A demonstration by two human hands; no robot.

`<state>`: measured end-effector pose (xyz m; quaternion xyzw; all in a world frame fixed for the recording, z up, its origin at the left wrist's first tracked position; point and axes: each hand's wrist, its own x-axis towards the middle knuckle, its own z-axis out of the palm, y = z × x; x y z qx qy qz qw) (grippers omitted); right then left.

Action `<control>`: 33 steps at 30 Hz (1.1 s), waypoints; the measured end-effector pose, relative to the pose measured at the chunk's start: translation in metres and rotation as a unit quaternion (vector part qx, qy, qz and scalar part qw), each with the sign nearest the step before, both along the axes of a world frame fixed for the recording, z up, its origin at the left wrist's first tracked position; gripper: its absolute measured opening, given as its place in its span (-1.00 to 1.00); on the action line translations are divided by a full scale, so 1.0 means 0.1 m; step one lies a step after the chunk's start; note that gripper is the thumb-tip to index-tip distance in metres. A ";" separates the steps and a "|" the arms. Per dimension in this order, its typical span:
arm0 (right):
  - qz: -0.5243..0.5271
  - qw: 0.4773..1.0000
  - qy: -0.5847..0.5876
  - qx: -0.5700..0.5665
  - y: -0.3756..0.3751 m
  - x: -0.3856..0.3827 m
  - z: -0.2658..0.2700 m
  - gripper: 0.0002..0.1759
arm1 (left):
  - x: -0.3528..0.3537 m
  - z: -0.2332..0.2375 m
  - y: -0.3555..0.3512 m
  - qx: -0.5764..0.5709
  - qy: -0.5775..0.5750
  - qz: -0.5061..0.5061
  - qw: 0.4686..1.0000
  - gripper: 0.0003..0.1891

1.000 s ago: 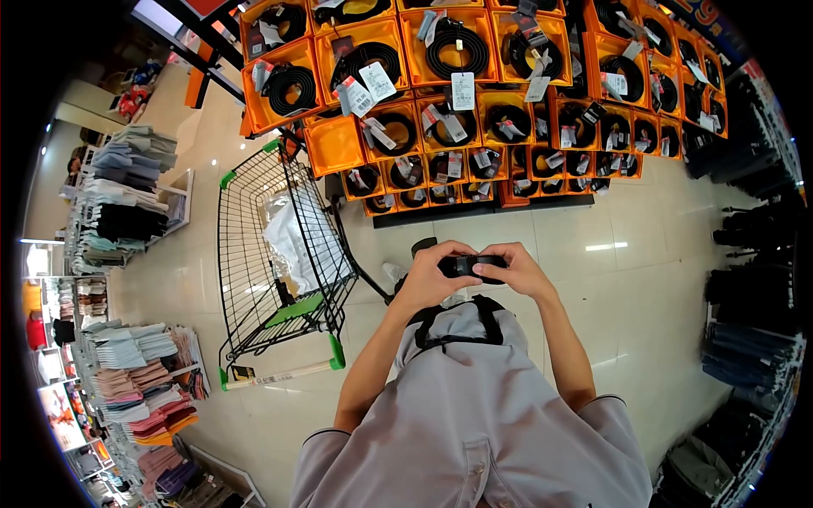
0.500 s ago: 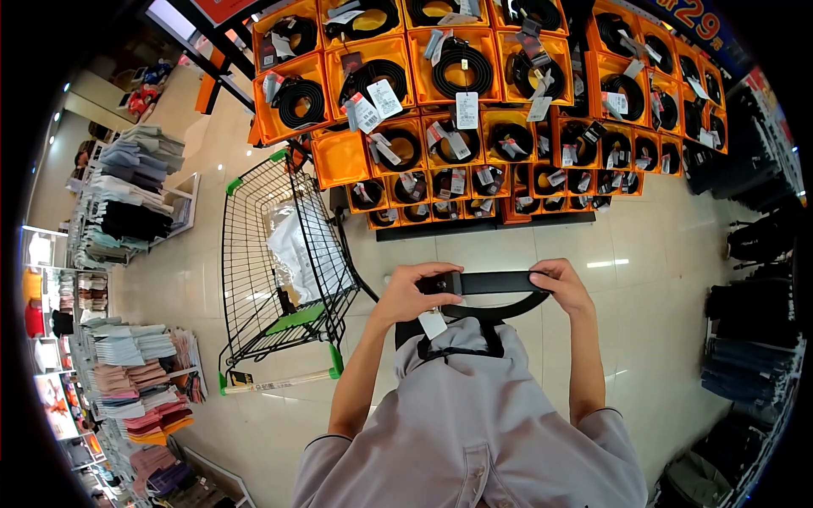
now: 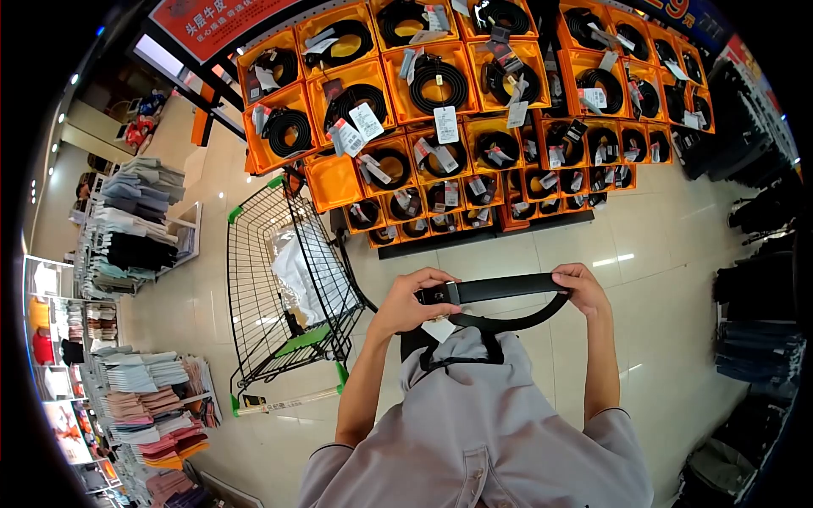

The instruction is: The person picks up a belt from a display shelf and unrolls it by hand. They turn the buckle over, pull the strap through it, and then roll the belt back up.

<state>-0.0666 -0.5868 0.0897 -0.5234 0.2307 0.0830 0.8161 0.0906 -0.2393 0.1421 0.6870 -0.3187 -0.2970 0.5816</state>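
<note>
A black leather belt [image 3: 508, 288] is stretched between my two hands, with part of it looping round underneath. My left hand [image 3: 408, 302] grips the buckle end, thumb and fingers closed round it. From that end hangs a white tag [image 3: 439, 329]. My right hand [image 3: 583, 289] pinches the strap where it bends back, fingers closed on it. In front stands a rack of orange boxes holding coiled black belts [image 3: 438, 85] with tags. One orange box [image 3: 334, 184] at the rack's lower left holds no belt.
To the left stands a black wire shopping cart [image 3: 254, 326] with green corners and a white plastic-wrapped item [image 3: 298, 275] inside. Folded clothes [image 3: 140, 394] fill shelves farther left. Dark garments [image 3: 749, 292] hang along the right side. A red sign [image 3: 207, 27] tops the rack.
My right hand has moved outward to the right, so a longer stretch of belt shows between my hands. The view has tilted slightly, bringing more of the red sign in.
</note>
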 end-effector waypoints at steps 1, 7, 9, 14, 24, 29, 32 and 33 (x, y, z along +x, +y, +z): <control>-0.012 1.000 -0.007 0.009 -0.07 -0.06 -0.06 -0.90 | 0.00 0.01 0.01 0.000 -0.003 -0.001 1.000 -0.52; -0.172 0.975 -0.136 0.050 -0.64 -0.69 -0.60 -0.77 | 0.14 -0.08 0.39 -0.064 0.061 0.009 0.996 -0.48; -0.197 0.931 -0.279 0.132 -0.76 -0.81 -0.65 -0.72 | 0.27 -0.05 0.59 -0.128 0.143 0.011 0.981 -0.46; -0.214 0.925 -0.296 0.108 -0.59 -0.87 -0.51 -0.68 | 0.37 -0.13 0.65 -0.319 0.140 0.159 0.924 -0.30; -0.578 0.804 -0.030 0.137 -0.88 -1.40 -2.08 -0.52 | 0.51 0.38 0.43 -0.414 0.202 0.317 0.829 -0.48; -0.667 0.687 -0.008 0.290 -0.84 -2.06 -3.09 -0.47 | 0.46 0.69 0.49 -0.419 0.174 0.340 0.824 -0.48; -0.693 0.621 -0.024 0.365 -0.89 -2.21 -3.20 -0.52 | 0.48 0.71 0.62 -0.425 0.160 0.332 0.827 -0.49; -0.693 0.604 -0.044 0.392 -0.94 -2.31 -3.25 -0.56 | 0.49 0.73 0.66 -0.422 0.148 0.327 0.832 -0.49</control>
